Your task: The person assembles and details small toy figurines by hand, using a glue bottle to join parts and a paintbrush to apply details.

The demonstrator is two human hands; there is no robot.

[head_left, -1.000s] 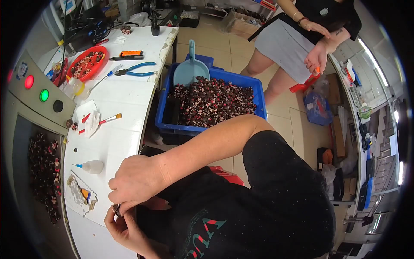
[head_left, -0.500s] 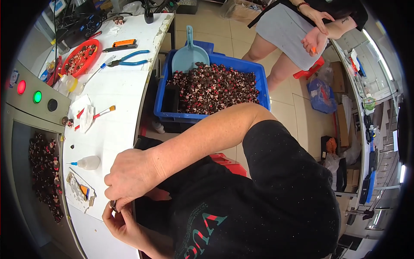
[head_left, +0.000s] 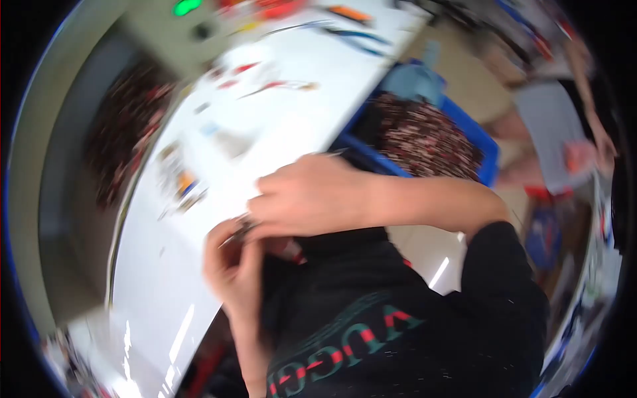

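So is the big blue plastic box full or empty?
Full. The big blue plastic box beside the white table is heaped with small dark red pieces almost to its rim.

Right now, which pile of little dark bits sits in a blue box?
The pile by the right arm, heaped in the blue box. The other pile lies in the grey tray beyond the white table.

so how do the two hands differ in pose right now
The right hand lies on top, knuckles up, its forearm reaching in bare from the right. The left hand sits beneath it, curled, its forearm rising from the lower edge. Both meet on a small dark part at the white table edge; blur hides the grip.
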